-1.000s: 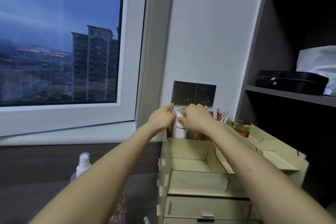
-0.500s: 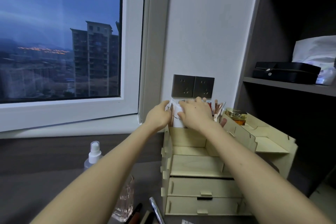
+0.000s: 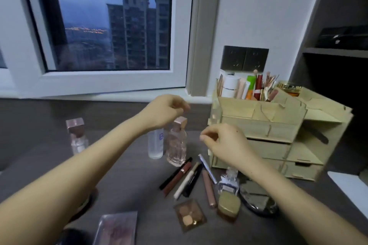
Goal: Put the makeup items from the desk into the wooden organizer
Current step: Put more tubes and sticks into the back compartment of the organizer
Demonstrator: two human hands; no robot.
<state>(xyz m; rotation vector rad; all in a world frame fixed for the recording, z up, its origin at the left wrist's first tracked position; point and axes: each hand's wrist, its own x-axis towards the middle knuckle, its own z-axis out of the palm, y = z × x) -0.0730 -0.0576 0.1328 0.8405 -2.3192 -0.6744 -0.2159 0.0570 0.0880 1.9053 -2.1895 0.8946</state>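
The wooden organizer (image 3: 258, 123) stands at the right of the desk, its top rear slots holding a white bottle (image 3: 230, 86), tubes and brushes. My left hand (image 3: 163, 111) hovers with loosely curled fingers just above a pink perfume bottle (image 3: 177, 143), holding nothing. My right hand (image 3: 225, 143) hangs in front of the organizer's drawers, fingers loosely curled and empty. Below the hands lie lip glosses and pencils (image 3: 185, 177), a small blue-labelled perfume (image 3: 228, 183), an eyeshadow compact (image 3: 190, 215) and a gold-lidded jar (image 3: 229, 206).
A clear spray bottle (image 3: 155, 143) stands beside the pink perfume, and another pink-capped bottle (image 3: 76, 135) stands further left. A pink palette (image 3: 117, 228) lies at the near edge. A round mirror (image 3: 256, 199) sits under my right forearm. Dark shelving (image 3: 336, 51) rises at the right.
Both hands let go of the white bottle in the organizer's top rear slot and drew back toward me, down over the desk. The view tilted down, showing the items on the desk.
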